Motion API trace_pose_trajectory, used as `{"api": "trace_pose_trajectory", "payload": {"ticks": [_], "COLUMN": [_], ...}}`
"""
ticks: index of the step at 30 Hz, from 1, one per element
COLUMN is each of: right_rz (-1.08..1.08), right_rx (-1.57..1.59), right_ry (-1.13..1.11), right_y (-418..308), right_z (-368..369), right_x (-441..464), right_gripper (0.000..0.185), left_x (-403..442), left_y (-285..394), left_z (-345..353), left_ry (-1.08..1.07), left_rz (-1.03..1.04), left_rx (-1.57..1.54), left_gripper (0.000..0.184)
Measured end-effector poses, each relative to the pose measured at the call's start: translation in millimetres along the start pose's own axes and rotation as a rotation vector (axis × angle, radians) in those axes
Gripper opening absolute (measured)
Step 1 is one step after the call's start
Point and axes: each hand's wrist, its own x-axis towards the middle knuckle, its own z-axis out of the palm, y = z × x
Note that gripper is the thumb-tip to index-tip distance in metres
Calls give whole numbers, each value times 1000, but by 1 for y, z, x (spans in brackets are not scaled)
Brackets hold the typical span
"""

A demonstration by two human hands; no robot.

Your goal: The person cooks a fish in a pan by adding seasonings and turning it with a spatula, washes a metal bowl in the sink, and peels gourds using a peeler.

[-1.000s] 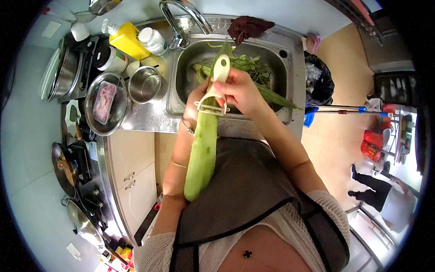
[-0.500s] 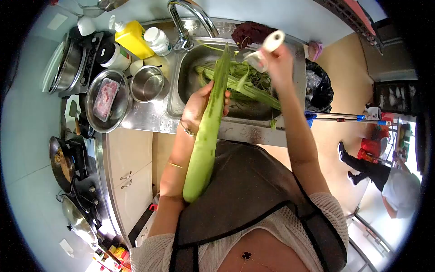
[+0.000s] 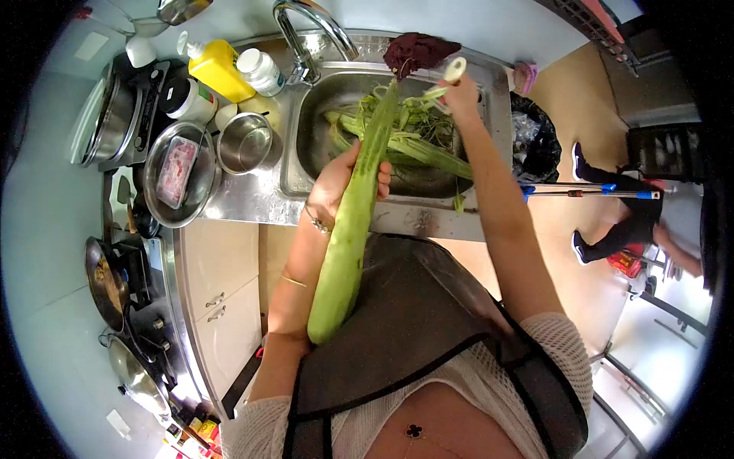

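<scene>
My left hand point(image 3: 344, 180) is wrapped around a long green gourd point(image 3: 348, 249). Its pale lower end rests against my forearm and apron, while the narrow, darker green tip points up over the sink. In my right hand point(image 3: 461, 98) is a peeler point(image 3: 455, 70) with a cream handle, over the right side of the sink; its head is blurred and partly hidden. The two hands are apart, and the peeler is not touching the gourd. Below them, green peelings and long green pieces point(image 3: 428, 153) lie in the steel sink point(image 3: 306, 145).
Behind the sink are a faucet point(image 3: 303, 69) and a dark red bundle point(image 3: 417, 53). To the left stand a steel pot point(image 3: 246, 141), a bowl point(image 3: 206, 183) holding packaged meat, and bottles. A black-bagged bin point(image 3: 543, 145) and poles point(image 3: 566, 190) are at right, with another person point(image 3: 634, 222) beyond.
My right hand with the peeler has shifted slightly left and is less blurred. My left hand still holds the gourd in nearly the same place. The person at right has moved.
</scene>
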Motion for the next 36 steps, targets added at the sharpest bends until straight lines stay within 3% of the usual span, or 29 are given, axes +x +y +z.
{"api": "trace_pose_trajectory", "payload": {"ticks": [1, 3, 4, 5, 9, 11, 12, 14, 16, 17, 18, 20, 21, 23, 24, 26, 28, 30, 31, 32, 34, 35, 36], "right_rz": [-129, -259, -375, -519, -44, -31, 136, 188, 201, 8, -199, -330, -290, -297, -509, -591, -407, -398, -340, -385, -202, -255, -153], "right_rx": [-288, -434, -577, -544, 666, 826, 804, 831, 793, 753, 682, 736, 752, 701, 282, -13, 344, 132, 296, 334, 667, 761, 872], "right_ry": [120, 168, 219, 134, -460, -814, -969, -1080, -1052, -879, -677, -115, 76, 268, 260, -116, 257, 263, 13, -116, -303, -388, -461], "right_y": [33, 27, 16, 6, -74, -79, -89, -83, -74, -74, -75, -51, -54, -52, -52, -50, -54, -61, -64, -66, -79, -70, -74], "right_z": [-3, -15, -21, -22, -18, -13, -16, -4, 10, 15, 16, 31, 16, 4, -4, -21, -20, -35, -32, -27, -31, -27, -26], "right_x": [23, 18, 5, -10, -138, -191, -207, -221, -216, -209, -193, -136, -113, -84, -83, -78, -73, -84, -90, -97, -117, -118, -124], "right_gripper": [24, 23, 23, 20, 17, 20, 21, 21, 18, 16, 15, 12, 11, 16, 23, 26, 22, 14, 12, 13, 19, 25, 24], "left_x": [-3, -4, -4, -4, 0, 5, 7, 5, 5, 2, 2, 4, 4, 5, 0, 0, -5, -8, -9, -5, 5, 9, 10], "left_y": [2, 6, 9, 11, 17, 19, 19, 20, 20, 13, 11, 8, 10, 11, 11, 16, 21, 23, 27, 30, 33, 32, 31], "left_z": [4, 4, 0, -4, -10, -17, -18, -21, -24, -13, -21, -36, -38, -28, -23, -26, -22, -11, -13, -15, -25, -25, -27], "left_ry": [22, 39, 141, 249, 230, 256, 274, 191, 102, 309, 225, 56, 17, 110, 228, 191, 307, 370, 356, 322, 267, 162, 72], "left_rz": [39, 94, 126, 149, 185, 182, 178, 140, 65, 132, 172, 253, 157, 103, 142, 202, 247, 315, 306, 298, 277, 211, 143], "left_rx": [9, 6, 132, 260, -12, -61, -111, 4, 0, 83, 104, 135, 18, -65, -34, 99, 400, 443, 410, 383, 376, 192, 6], "left_gripper": [28, 29, 27, 25, 24, 25, 27, 34, 31, 31, 29, 26, 31, 37, 37, 37, 34, 32, 31, 30, 33, 35, 38]}}
